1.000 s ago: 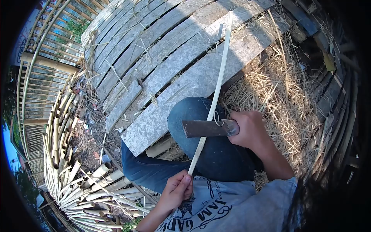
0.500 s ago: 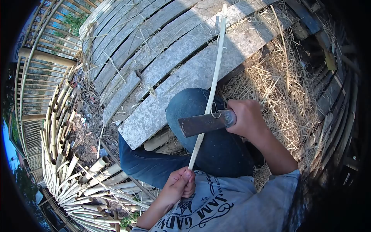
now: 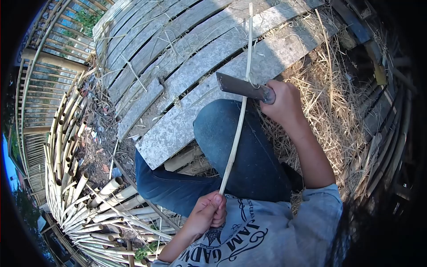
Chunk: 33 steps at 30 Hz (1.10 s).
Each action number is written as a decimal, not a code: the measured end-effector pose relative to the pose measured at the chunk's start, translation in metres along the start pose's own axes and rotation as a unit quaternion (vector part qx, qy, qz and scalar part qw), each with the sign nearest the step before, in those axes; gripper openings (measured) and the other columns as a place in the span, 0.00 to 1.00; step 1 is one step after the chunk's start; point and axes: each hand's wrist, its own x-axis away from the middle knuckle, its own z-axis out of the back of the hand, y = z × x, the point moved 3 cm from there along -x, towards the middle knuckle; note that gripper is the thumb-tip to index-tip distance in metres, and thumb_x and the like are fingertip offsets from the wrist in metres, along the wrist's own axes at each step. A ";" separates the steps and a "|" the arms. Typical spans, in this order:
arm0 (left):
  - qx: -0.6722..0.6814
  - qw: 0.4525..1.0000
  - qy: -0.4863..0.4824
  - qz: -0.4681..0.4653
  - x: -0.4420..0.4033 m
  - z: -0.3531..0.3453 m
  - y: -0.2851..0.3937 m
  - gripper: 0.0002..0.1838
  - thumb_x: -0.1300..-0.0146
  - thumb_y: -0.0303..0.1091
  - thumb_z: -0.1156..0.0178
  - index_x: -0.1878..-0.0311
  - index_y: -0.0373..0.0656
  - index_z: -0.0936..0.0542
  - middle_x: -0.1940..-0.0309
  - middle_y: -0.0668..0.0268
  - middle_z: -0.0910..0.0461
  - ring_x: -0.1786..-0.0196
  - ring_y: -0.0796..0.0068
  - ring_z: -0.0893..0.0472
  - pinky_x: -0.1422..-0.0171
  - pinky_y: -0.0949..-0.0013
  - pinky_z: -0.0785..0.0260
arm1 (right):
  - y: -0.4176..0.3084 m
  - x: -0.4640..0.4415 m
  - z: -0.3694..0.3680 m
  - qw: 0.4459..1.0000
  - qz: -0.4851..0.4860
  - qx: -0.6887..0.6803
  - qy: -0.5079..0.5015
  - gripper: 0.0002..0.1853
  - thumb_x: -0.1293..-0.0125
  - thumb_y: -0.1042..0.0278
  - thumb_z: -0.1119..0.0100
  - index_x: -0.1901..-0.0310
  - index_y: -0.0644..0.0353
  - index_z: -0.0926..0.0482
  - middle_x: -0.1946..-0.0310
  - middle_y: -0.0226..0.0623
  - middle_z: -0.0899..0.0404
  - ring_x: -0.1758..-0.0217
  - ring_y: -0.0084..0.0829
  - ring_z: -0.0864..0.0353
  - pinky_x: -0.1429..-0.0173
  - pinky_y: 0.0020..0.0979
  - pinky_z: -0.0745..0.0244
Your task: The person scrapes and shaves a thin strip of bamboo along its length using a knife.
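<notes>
My left hand (image 3: 207, 212) is closed round the lower end of a long, thin, pale strip (image 3: 238, 130), close to my shirt. The strip runs up over my bent knee and across the planks. In my right hand (image 3: 283, 101) is the handle end of a broad dark blade (image 3: 240, 86), which points left and lies across the strip beyond the knee. A thin curl of shaving shows where blade and strip meet. The handle is mostly hidden in my fingers.
Weathered planks (image 3: 200, 71) with thin shavings on them lie ahead. A heap of straw-like shavings (image 3: 329, 129) is at the right. Cut bamboo poles (image 3: 106, 191) fan out at the lower left, below a bamboo fence (image 3: 44, 95).
My right hand and the blade have moved up along the strip, from over my thigh to beyond the knee. The strip's far end has shifted left. My left hand still holds the near end.
</notes>
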 end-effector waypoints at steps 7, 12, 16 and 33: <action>0.002 0.999 -0.034 -0.011 0.006 0.010 -0.004 0.16 0.25 0.43 0.57 0.68 0.43 0.35 0.86 0.75 0.46 0.86 0.85 0.48 0.83 0.76 0.57 | 0.022 -0.048 0.023 0.992 -0.107 0.068 0.024 0.11 0.47 0.63 0.44 0.73 0.63 0.20 0.76 0.53 0.21 0.68 0.54 0.20 0.61 0.45 0.26; 0.005 0.999 -0.041 0.008 0.006 0.009 -0.005 0.17 0.25 0.43 0.57 0.67 0.42 0.35 0.86 0.76 0.47 0.86 0.85 0.49 0.83 0.76 0.57 | 0.022 -0.063 0.019 0.989 -0.101 0.107 0.014 0.12 0.49 0.61 0.44 0.73 0.62 0.19 0.74 0.53 0.20 0.66 0.53 0.19 0.59 0.45 0.24; 0.016 0.999 -0.047 0.005 0.007 0.011 -0.006 0.16 0.25 0.44 0.57 0.67 0.43 0.35 0.86 0.76 0.47 0.86 0.85 0.49 0.83 0.76 0.58 | 0.020 -0.075 0.017 0.986 -0.079 0.143 0.017 0.12 0.48 0.61 0.45 0.72 0.62 0.19 0.74 0.53 0.20 0.66 0.53 0.19 0.58 0.45 0.24; -0.041 0.998 -0.010 -0.045 0.005 0.010 0.002 0.14 0.25 0.39 0.56 0.66 0.41 0.34 0.88 0.75 0.45 0.87 0.86 0.49 0.83 0.76 0.58 | 0.004 0.026 0.016 0.999 -0.004 0.012 -0.042 0.08 0.59 0.69 0.37 0.80 0.62 0.26 0.85 0.46 0.28 0.80 0.47 0.25 0.73 0.39 0.32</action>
